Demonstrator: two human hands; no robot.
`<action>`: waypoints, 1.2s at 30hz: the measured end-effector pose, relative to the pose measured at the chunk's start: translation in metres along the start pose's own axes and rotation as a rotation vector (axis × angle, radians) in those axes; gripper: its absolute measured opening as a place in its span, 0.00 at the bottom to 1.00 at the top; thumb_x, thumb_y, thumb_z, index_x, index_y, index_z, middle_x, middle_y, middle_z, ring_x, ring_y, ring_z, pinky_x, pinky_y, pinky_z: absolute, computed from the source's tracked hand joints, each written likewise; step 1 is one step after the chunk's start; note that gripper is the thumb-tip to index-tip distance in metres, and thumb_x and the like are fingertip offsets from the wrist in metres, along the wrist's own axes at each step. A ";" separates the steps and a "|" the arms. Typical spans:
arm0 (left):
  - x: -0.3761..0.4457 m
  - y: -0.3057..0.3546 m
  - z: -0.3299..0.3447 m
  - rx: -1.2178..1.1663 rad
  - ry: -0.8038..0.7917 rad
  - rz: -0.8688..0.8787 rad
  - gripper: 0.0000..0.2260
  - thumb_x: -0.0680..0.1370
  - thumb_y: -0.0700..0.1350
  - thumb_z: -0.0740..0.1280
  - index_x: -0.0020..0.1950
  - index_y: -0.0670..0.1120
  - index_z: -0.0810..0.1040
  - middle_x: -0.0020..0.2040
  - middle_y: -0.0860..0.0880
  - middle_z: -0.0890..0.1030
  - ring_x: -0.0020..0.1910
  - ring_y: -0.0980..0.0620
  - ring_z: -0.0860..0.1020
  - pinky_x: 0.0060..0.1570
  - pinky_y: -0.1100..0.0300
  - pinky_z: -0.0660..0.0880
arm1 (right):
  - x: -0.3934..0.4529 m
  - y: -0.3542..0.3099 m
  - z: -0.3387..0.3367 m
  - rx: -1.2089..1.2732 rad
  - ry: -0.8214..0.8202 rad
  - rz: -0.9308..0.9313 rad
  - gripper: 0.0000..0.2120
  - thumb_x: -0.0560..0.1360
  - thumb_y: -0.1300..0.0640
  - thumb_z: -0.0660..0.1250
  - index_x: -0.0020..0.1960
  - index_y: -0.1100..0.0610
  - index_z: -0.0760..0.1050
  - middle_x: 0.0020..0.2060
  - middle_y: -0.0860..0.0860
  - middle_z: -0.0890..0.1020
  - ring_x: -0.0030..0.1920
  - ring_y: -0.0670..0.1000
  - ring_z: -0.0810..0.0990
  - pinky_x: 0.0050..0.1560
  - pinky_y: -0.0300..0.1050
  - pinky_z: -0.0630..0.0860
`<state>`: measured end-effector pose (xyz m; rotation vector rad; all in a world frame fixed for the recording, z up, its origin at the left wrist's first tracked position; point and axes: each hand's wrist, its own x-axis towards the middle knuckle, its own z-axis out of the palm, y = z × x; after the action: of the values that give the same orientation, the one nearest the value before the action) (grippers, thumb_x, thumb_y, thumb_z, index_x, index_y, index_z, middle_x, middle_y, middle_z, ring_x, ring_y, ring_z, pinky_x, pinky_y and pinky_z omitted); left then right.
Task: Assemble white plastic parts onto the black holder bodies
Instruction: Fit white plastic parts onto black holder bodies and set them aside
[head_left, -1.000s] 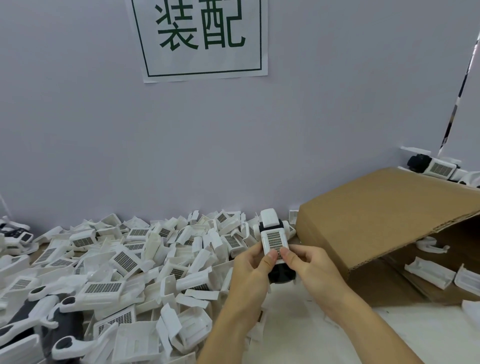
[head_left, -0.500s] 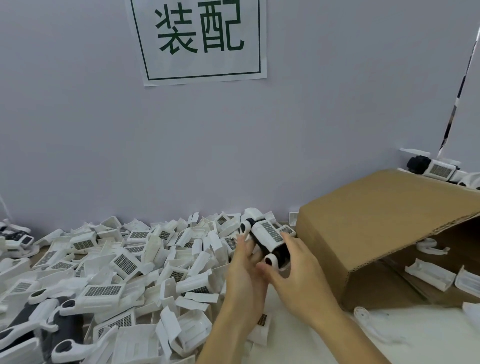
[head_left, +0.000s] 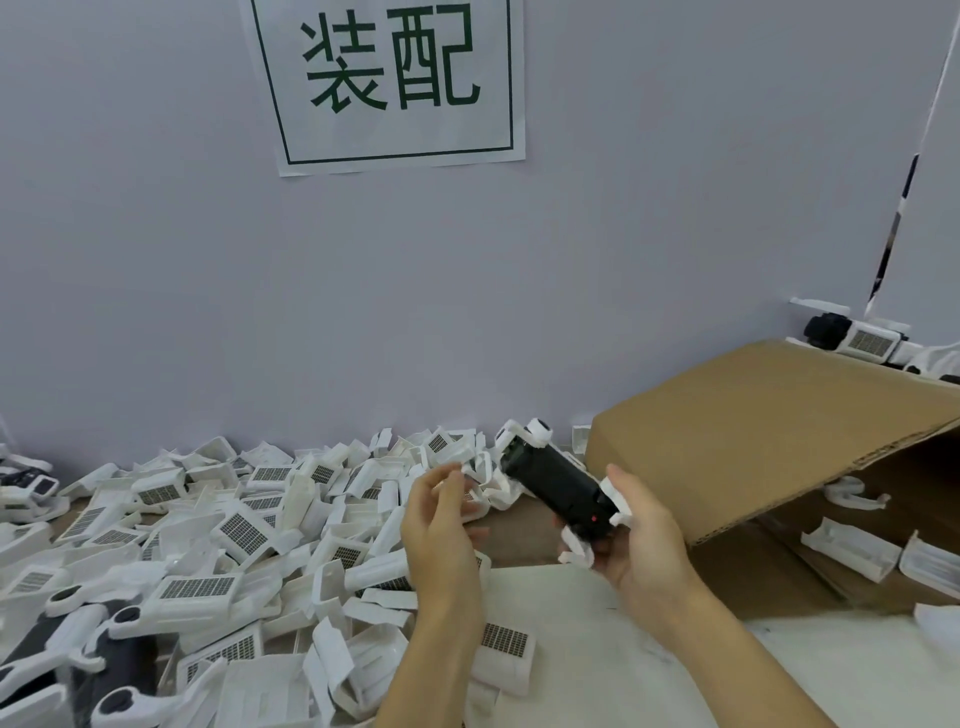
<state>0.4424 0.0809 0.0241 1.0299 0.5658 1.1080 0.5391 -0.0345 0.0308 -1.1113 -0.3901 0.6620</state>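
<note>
My right hand (head_left: 641, 535) grips a black holder body (head_left: 558, 486) with white parts clipped on both of its ends; it is tilted, its far end pointing up and to the left over the pile. My left hand (head_left: 436, 517) hovers just left of it with fingers loosely curled, holding nothing. A large heap of loose white plastic parts (head_left: 218, 525), many with dark grid faces, covers the table on the left.
A tipped brown cardboard box (head_left: 769, 415) stands at the right, with several white parts (head_left: 852, 551) on its flap. Finished black-and-white holders lie at the bottom left (head_left: 104, 660) and behind the box (head_left: 852, 335). A wall with a paper sign (head_left: 389, 83) is close behind.
My left hand has let go of the holder and drawn back to the left. My right hand has turned the holder so its black underside faces up, and moved it slightly right.
</note>
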 end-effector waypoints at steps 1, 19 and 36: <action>0.000 0.000 0.001 -0.059 -0.047 -0.043 0.07 0.81 0.44 0.66 0.55 0.50 0.83 0.50 0.48 0.83 0.45 0.51 0.81 0.44 0.54 0.77 | -0.002 -0.001 0.000 0.038 -0.041 0.089 0.23 0.82 0.49 0.55 0.47 0.66 0.78 0.33 0.63 0.75 0.27 0.56 0.69 0.30 0.46 0.75; -0.002 0.006 0.000 -0.250 -0.151 -0.223 0.10 0.80 0.47 0.65 0.53 0.48 0.86 0.47 0.46 0.85 0.40 0.50 0.82 0.36 0.59 0.77 | 0.000 -0.008 -0.009 -0.171 -0.165 0.023 0.20 0.66 0.54 0.75 0.56 0.60 0.81 0.47 0.56 0.84 0.45 0.53 0.83 0.52 0.52 0.76; 0.001 0.002 -0.005 -0.102 -0.131 -0.235 0.10 0.79 0.41 0.70 0.59 0.44 0.84 0.50 0.42 0.85 0.44 0.48 0.80 0.50 0.49 0.78 | -0.011 -0.040 -0.017 -0.832 -0.294 -0.228 0.25 0.72 0.64 0.76 0.63 0.46 0.75 0.58 0.50 0.81 0.58 0.51 0.81 0.60 0.53 0.80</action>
<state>0.4375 0.0840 0.0238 0.9150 0.5059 0.8478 0.5526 -0.0652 0.0609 -1.7197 -1.0939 0.4585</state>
